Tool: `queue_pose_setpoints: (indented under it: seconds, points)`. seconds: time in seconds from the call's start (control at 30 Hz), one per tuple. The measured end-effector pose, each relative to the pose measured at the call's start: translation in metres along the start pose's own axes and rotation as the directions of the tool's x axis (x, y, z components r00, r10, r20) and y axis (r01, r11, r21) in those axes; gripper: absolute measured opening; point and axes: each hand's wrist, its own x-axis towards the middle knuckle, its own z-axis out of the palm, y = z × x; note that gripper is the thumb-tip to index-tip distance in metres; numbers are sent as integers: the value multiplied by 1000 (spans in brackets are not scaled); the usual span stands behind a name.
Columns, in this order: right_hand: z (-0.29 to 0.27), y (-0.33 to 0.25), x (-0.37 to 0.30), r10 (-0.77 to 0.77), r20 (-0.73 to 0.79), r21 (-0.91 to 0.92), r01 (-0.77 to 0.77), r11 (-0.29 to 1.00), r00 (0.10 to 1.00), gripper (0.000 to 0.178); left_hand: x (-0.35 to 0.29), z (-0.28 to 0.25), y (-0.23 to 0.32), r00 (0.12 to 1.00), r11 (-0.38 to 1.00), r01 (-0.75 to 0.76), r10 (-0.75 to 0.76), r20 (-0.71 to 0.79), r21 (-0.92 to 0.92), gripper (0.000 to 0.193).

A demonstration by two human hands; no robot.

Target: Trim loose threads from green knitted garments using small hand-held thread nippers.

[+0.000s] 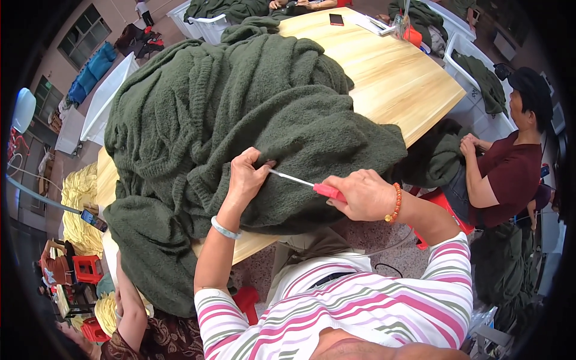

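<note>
A large heap of dark green knitted sweaters [264, 102], with ribbed bands showing, covers much of the table before me. My left hand [246, 174] is closed in a pinch on a fold of knit at the near side of the heap. In my right hand [369, 196] is a tool with a pink handle [327, 191] and a thin metal shaft. The shaft points left, and its tip meets the knit at my left fingertips. Those fingers hide the tip, so its shape does not show.
The pale wooden table [408, 78] carries a phone [336, 20] at its far side. On the right, a seated person [510, 156] handles dark green knitwear; another person's arm [129, 300] is at lower left. White bins [465, 48] stand around, and yellow fabric [83, 201] lies left.
</note>
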Motion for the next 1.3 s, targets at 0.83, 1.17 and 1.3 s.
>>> queue_pose_setpoints:
  seconds: [0.83, 1.17, 1.3]
  points:
    - [-11, 24, -35, 131, -87, 78, -124, 989, 988, 27, 31, 21, 29, 898, 831, 420, -320, 303, -365, 3]
    - [2, 28, -34, 31, -66, 88, -25, 996, 997, 29, 32, 28, 27, 962, 979, 177, -149, 230, -104, 9]
    - [4, 21, -33, 102, -93, 116, -91, 989, 991, 24, 27, 20, 19, 931, 873, 321, -221, 291, -367, 6]
